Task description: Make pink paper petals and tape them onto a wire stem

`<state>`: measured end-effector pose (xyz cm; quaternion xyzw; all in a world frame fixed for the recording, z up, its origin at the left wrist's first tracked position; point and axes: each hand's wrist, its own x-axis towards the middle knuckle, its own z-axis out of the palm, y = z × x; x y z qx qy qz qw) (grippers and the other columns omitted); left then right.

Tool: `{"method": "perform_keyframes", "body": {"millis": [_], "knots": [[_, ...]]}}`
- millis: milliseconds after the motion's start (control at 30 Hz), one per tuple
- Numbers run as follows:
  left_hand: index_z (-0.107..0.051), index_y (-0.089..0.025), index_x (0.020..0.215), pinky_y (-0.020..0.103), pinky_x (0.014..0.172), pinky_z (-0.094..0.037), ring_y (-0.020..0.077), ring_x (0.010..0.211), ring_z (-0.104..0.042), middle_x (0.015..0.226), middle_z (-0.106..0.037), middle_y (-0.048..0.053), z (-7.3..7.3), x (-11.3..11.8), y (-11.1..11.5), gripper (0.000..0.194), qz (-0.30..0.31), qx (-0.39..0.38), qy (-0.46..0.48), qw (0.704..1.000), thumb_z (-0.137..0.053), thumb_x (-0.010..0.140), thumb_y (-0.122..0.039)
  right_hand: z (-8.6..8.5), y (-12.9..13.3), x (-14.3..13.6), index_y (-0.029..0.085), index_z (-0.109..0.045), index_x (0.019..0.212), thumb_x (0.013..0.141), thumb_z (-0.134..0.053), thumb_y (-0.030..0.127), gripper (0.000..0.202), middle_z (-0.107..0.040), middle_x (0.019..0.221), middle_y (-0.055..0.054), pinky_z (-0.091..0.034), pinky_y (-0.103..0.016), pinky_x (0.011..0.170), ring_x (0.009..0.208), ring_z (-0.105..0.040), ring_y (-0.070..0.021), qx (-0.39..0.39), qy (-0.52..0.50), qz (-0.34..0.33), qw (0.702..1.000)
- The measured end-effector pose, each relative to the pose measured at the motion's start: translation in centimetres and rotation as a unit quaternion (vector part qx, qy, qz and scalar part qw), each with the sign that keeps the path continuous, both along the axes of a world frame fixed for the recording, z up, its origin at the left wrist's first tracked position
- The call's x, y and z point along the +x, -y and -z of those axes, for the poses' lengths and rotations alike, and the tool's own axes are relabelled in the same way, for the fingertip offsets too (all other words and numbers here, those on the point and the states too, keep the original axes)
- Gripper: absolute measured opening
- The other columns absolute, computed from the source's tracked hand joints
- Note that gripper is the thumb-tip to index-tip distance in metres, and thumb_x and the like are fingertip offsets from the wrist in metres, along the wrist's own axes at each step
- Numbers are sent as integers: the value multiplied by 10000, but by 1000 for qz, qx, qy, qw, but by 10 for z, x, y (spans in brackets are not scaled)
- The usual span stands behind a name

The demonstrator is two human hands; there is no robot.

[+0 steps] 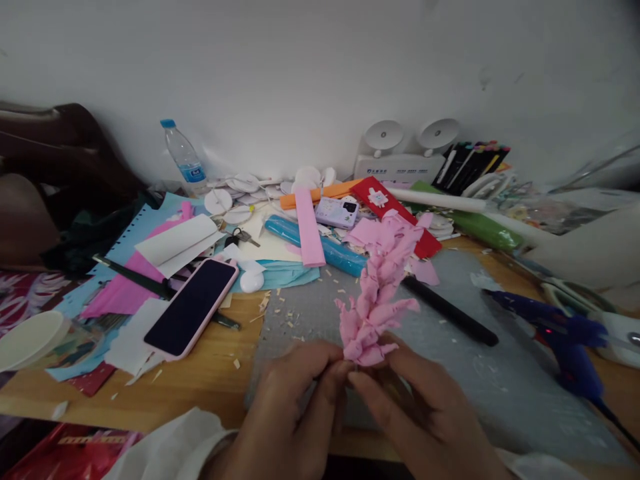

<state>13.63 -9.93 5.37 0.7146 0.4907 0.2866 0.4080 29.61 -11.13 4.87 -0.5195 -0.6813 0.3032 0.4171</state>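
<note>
pale wall [280, 80] (faintly scuffed) | wooden table [210, 387] | dimly lit

Craft corner; home or small studio, cannot tell which. Signs: wooden counter [220, 383] against plain white wall [280, 73], grey mat [480, 400] strewn with scraps, blue glue gun [565, 330] with red light lit, bundled markers [470, 167], coloured paper strips [310, 230], twisted pink paper spray [377, 287]. Personal items mixed in: phone [193, 308], keys [247, 237], water bottle [185, 157].
</note>
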Motion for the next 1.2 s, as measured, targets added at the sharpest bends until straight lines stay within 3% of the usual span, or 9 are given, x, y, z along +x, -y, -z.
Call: {"method": "perform_keyframes", "body": {"millis": [100,200,333,533,700,867,1067,1200], "knots": [[-542,-193,718,210,524,-409,129,621,-555,673,-601,15,1,-2,4,252,6,5,-13,1000,-419,934,-237,-2,-6,-6,223,-620,694,834,-596,200,144,-627,649,22,-521,-202,576,591,-586,-132,-5,-46,5,999],[-597,-232,887,196,565,-461,138,696,-603,786,-651,12,-1,-6,7,133,1,41,-11,999,-468,911,-210,-5,-7,-5,233,-648,733,842,-588,181,135,-668,705,26,-513,-178,591,636,-606,-129,-22,-83,-1,996],[-561,-293,1095,197,639,-509,155,794,-638,943,-665,11,-8,-9,8,235,-3,60,-34,998,-540,870,-230,-4,-5,-1,244,-668,749,852,-582,175,151,-700,758,41,-504,-142,612,676,-619,-111,-45,-114,-13,992],[-596,-212,959,240,624,-484,167,747,-606,862,-656,42,-3,-7,1,132,56,34,-61,996,-485,890,-195,0,-7,0,243,-658,740,848,-585,167,150,-692,756,42,-505,-138,640,706,-622,-110,-48,-123,-19,991],[-609,-194,935,244,607,-448,150,680,-580,749,-631,23,7,-4,0,148,40,64,-18,997,-466,904,-167,3,-4,1,228,-611,739,863,-562,210,135,-655,698,33,-517,-162,585,645,-622,-122,-69,-97,-4,993],[-629,-179,870,243,571,-421,144,640,-567,696,-623,19,8,-1,0,160,15,55,7,998,-474,897,-145,11,0,4,246,-619,870,864,-561,228,61,-680,796,16,-546,-184,669,754,-659,-144,-80,-64,4,995],[-631,-189,978,250,552,-421,144,594,-552,687,-625,15,18,0,1,155,-33,125,20,991,-530,867,-150,0,3,3,239,-598,729,870,-518,242,162,-644,688,27,-510,-192,563,638,-622,-133,-88,-30,1,996],[-659,-208,947,250,562,-425,138,575,-542,676,-629,9,22,0,3,158,-33,110,26,993,-549,852,-145,-2,5,4,240,-603,732,854,-527,244,144,-629,670,26,-503,-202,549,657,-633,-144,-75,-20,12,997]]}}
